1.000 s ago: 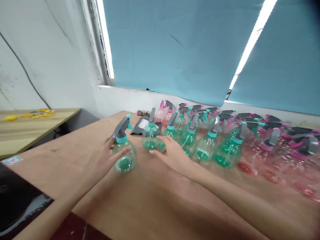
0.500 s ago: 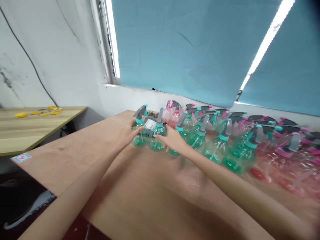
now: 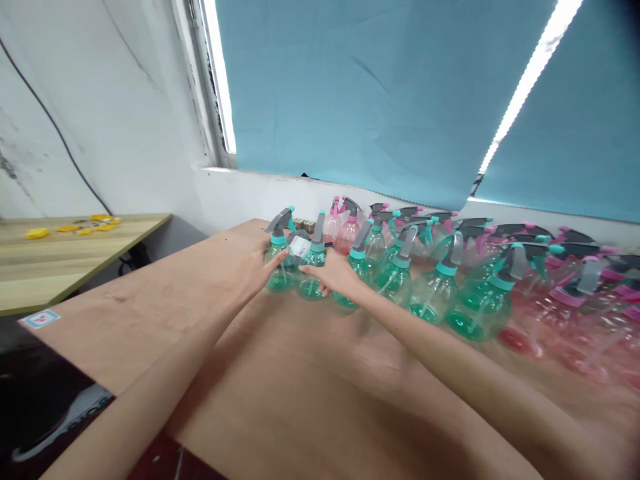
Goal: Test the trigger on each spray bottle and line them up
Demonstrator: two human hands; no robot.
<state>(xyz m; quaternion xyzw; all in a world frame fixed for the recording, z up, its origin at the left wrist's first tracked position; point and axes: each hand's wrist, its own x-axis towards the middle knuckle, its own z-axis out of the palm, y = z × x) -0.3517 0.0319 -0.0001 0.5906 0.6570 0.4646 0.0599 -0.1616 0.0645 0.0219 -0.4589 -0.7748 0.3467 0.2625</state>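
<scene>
Plywood table under blue blinds. End bottle, green, stands at the left end of the front row, far across the table; left hand has its grip wrapped round the belly, right hand rests open-fingered on the next bottle. Likely empty thin plastic: light, tippy, slick; hold belly or neck under the trigger, as the row and pink bottles crowd its right.
</scene>
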